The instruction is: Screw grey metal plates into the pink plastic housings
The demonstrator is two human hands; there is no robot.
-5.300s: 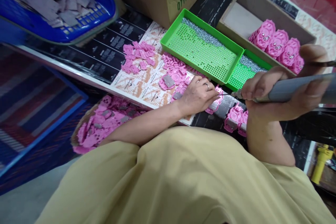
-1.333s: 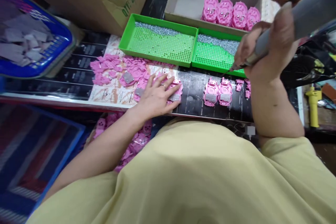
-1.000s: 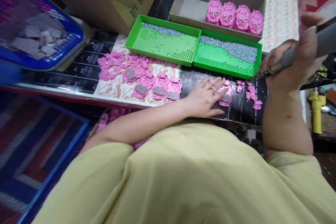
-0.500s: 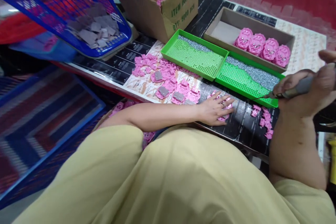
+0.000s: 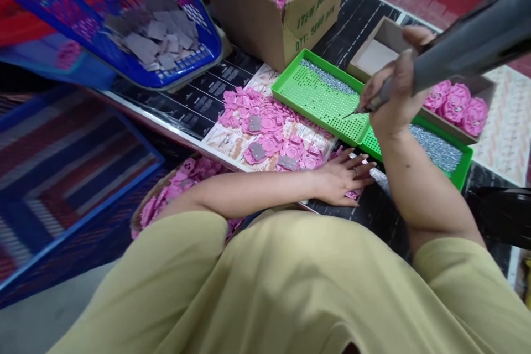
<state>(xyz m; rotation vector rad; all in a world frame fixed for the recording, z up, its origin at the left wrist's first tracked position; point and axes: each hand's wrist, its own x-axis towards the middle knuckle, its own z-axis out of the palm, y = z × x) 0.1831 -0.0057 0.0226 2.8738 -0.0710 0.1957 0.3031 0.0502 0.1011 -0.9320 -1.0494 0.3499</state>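
My left hand [image 5: 341, 180] lies palm down with its fingers spread over pink plastic parts [image 5: 352, 193] on the bench. It mostly hides them. In my right hand [image 5: 396, 86] is a grey electric screwdriver [image 5: 460, 47], gripped tilted so that its thin bit points down to the left. The bit's tip is over the left green tray [image 5: 315, 94], a perforated one with small metal screws [image 5: 327, 76] heaped along its far side. A second green tray [image 5: 467, 168] with screws is partly behind my right forearm. Left of my left hand lie pink parts with grey plates [image 5: 290, 155].
Behind the trays stands a long cardboard box [image 5: 365, 50] with stacked pink pieces [image 5: 456, 102]. A taller carton [image 5: 265, 27] holds pink parts. At left are a blue basket [image 5: 199, 66] of grey plates and, below the bench edge, a container of pink parts [image 5: 178, 185].
My left hand has moved right from one group of pink parts onto another and stays there, spread. My right hand has carried the screwdriver left, from the right green tray to above the left one.
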